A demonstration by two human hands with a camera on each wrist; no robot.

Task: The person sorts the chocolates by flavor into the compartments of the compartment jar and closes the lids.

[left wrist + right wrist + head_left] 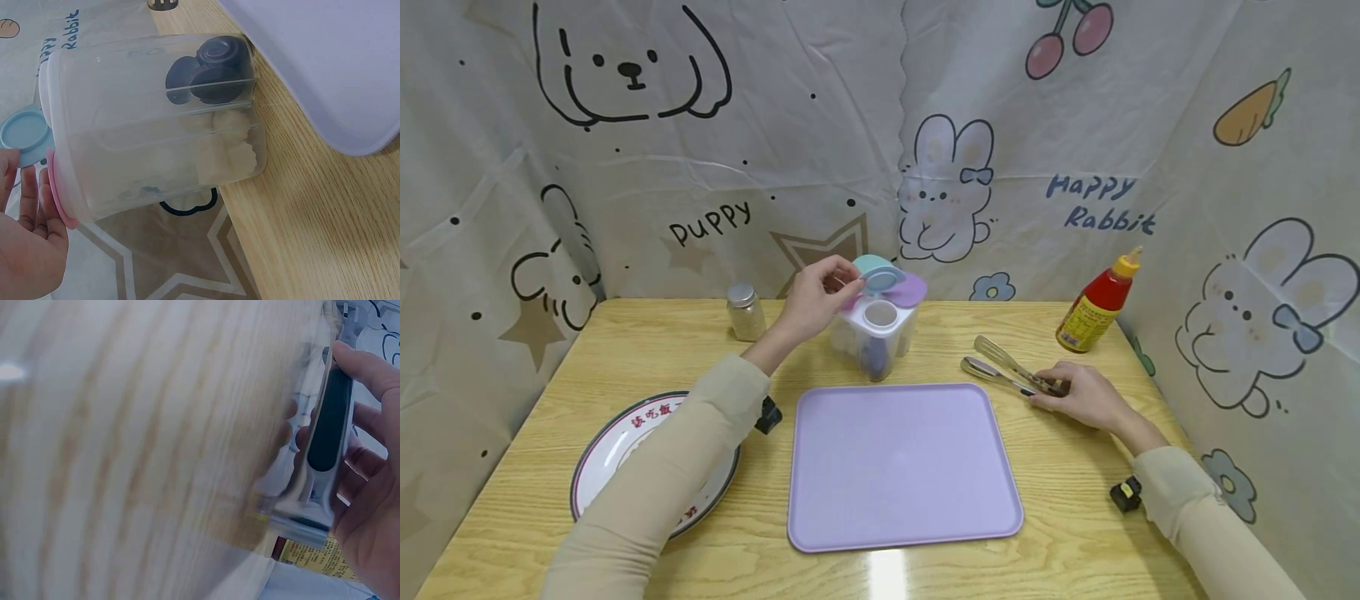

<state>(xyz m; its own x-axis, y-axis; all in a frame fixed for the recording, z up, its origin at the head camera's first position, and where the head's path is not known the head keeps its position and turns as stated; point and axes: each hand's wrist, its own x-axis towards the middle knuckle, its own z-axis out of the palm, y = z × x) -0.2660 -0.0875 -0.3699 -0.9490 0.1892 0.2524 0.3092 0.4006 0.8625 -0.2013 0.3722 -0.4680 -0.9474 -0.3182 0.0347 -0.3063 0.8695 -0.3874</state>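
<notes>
A clear compartment container [880,332] stands at the back of the wooden table [1075,467]. My left hand [848,288] pinches its raised blue lid flap [880,273]; a purple flap [912,290] stands open beside it. In the left wrist view the container [156,125] holds dark round pieces and pale lumps, with the blue flap [22,134] next to my fingers [31,212]. My right hand [1051,393] grips the handle of metal tongs [1000,365] lying on the table; their black handle [328,425] sits between thumb and fingers [369,365].
A lilac tray [902,462] lies in the middle front. At the left is a white plate [617,442] under my forearm. A small glass jar [745,311] stands back left, a red sauce bottle [1097,304] back right. Printed curtains close off three sides.
</notes>
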